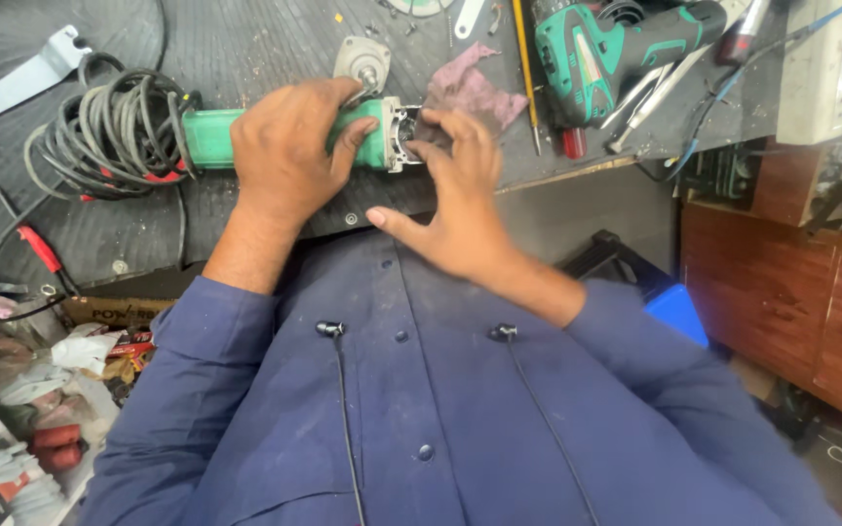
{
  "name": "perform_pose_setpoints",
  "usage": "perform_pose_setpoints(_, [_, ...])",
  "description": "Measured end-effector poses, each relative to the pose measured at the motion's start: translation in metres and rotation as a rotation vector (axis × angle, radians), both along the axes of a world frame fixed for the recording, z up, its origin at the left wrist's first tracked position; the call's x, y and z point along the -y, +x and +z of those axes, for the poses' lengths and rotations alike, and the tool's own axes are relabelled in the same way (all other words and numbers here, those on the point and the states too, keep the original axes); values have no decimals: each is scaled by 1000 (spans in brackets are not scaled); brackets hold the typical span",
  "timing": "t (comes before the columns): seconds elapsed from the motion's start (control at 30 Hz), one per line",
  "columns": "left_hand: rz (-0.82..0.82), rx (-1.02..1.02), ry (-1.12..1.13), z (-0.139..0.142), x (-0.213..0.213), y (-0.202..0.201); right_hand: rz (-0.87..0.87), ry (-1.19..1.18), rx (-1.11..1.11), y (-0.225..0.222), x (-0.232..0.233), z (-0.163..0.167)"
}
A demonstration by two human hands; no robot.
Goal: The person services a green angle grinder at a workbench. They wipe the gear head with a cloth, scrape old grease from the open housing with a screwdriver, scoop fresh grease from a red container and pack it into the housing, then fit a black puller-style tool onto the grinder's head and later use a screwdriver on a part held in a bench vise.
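My left hand [289, 146] grips the green body of an angle grinder [209, 136] that lies on the dark rubber-topped workbench [246, 49]. Fingers of my right hand [455, 190] press at the grinder's open metal front end [403, 131], which has no gear head on it. The detached metal gear head [363, 60] sits just beyond on the bench. The grinder's black cable [99, 131] is coiled at its left end. A pink rag [470, 90] lies right behind my right hand.
A teal cordless drill [606, 54] lies at the back right with screwdrivers [524, 68] beside it. A metal bracket [26, 76] rests at the far left. A wooden cabinet [782, 282] stands right; clutter and boxes [21, 409] fill the floor at left.
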State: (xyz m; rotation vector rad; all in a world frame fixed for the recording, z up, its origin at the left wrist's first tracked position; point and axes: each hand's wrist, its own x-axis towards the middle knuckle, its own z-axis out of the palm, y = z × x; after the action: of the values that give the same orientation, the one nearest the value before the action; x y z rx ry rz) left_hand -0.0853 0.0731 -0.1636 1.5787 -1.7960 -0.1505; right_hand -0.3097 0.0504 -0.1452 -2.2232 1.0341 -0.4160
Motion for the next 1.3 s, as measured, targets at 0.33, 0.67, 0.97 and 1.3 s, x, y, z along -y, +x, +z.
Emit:
perform_pose_setpoints(0.33, [-18, 34, -22, -7, -2, -1, 750, -761, -151, -38, 109, 8])
perform_pose_setpoints(0.67, [-15, 36, -17, -7, -2, 2, 665, -539, 64, -22, 149, 47])
perform_pose_setpoints(0.97, [19, -23, -2, -4, -1, 1, 210, -314, 77, -6, 70, 18])
perform_pose_setpoints(1.3, [-9, -30, -15, -5, -3, 2, 235, -214, -270, 8, 88, 8])
